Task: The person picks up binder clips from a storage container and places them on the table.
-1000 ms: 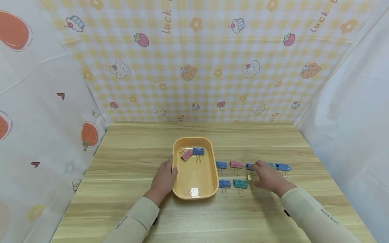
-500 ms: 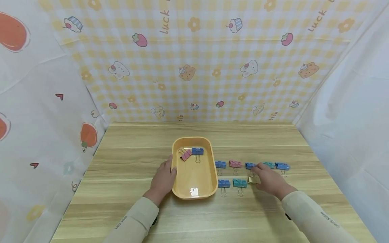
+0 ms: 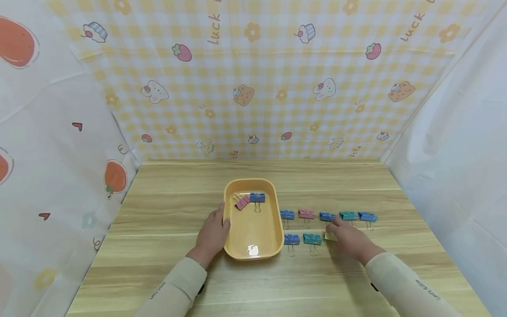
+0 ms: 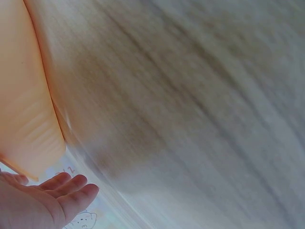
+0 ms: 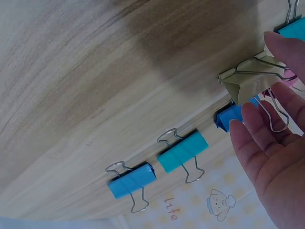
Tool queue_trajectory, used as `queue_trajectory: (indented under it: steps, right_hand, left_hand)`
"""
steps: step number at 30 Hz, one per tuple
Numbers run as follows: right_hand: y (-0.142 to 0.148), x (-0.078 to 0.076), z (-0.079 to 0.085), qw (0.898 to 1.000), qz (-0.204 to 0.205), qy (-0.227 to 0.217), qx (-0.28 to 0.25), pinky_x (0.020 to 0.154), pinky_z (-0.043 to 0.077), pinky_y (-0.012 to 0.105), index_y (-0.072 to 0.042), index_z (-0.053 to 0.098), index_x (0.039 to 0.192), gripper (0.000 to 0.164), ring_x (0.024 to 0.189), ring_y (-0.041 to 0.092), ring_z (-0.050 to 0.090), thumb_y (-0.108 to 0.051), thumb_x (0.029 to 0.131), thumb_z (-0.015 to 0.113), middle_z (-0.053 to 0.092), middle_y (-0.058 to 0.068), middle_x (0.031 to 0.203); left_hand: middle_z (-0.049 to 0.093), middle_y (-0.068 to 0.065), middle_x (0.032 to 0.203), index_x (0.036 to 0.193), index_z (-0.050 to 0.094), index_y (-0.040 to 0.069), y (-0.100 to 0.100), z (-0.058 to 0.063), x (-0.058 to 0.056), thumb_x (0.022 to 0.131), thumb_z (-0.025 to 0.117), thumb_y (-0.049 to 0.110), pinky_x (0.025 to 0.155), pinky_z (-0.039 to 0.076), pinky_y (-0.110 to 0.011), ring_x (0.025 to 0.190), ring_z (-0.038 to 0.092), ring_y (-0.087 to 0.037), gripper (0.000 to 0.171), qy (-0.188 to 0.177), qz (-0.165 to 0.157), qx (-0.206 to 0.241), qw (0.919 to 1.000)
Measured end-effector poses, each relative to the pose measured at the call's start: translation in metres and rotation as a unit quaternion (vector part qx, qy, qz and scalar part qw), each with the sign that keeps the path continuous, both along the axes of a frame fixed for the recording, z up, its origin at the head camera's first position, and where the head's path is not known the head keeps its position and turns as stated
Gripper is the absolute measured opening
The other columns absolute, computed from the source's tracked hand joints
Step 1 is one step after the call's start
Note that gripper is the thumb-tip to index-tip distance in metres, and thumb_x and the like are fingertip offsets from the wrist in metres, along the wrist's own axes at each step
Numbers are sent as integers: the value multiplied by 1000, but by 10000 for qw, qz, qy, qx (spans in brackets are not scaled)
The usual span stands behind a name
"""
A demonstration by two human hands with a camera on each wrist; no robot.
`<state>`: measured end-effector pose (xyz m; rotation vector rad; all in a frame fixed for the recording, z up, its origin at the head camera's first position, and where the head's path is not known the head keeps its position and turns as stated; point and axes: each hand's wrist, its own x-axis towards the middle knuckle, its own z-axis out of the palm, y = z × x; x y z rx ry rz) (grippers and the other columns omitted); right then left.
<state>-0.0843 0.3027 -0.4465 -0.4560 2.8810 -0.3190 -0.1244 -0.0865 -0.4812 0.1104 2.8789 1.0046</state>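
My left hand [image 3: 212, 234] lies against the left side of a yellow tray [image 3: 281, 246], its thumb at the rim. In the left wrist view the fingers [image 4: 76, 198] are fairly straight beside the tray wall [image 4: 28, 95]. My right hand [image 3: 351, 239] pinches a pale yellow binder clip [image 3: 329, 236] by its wire handles, between thumb and fingers. The right wrist view shows that yellow clip [image 5: 252, 78] tilted, close over the table. Just beyond the hand are a blue binder clip [image 3: 327, 216] and a teal one [image 3: 348, 215].
Inside the tray lie a pink clip [image 3: 242, 202] and a blue clip [image 3: 257, 197]. Right of it, two rows include a pink clip [image 3: 306, 214], a near teal clip [image 3: 312, 239], a near blue clip [image 3: 292, 239] and a far-right blue clip [image 3: 368, 216]. A patterned cloth [image 3: 261, 119] stands behind the table.
My right hand has drawn slightly back toward me, uncovering the teal clip and more of the blue one behind it. More of the yellow clip shows than at first. The left hand stays at the tray.
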Motion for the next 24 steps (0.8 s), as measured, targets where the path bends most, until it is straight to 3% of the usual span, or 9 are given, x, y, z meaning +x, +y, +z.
queue_trajectory:
  steps: [4,11,17,24]
  right_hand:
    - [0,2,-3,10000,-9,32,85,85,54,45,-5,66,109,43,99,30,59,4,69,81,54,6,102]
    - [-1,7,-6,9999,-73,-20,67,78,53,38,-4,65,112,42,87,16,52,-3,73,81,50,2,98]
    - [-1,9,-8,9999,-26,86,144,78,53,38,-1,65,113,41,85,16,51,-20,78,79,50,2,97]
    - [-1,10,-11,9996,-27,190,203,77,53,37,-2,65,113,36,84,15,51,-21,83,74,51,2,97]
  left_hand:
    - [42,-29,141,154,21,8,0,1,0,102,41,29,97,43,-59,124,47,-46,60,7,-7,-13,10000]
    - [40,-28,143,154,20,8,2,1,0,102,40,29,98,42,-59,126,45,-46,60,-43,8,-34,10000]
    - [40,-28,143,155,19,9,2,1,0,102,40,30,98,42,-59,126,45,-46,60,-85,21,-85,9999]
    - [41,-28,143,155,20,9,2,2,1,102,39,29,98,42,-59,125,46,-46,60,-112,26,-69,9999]
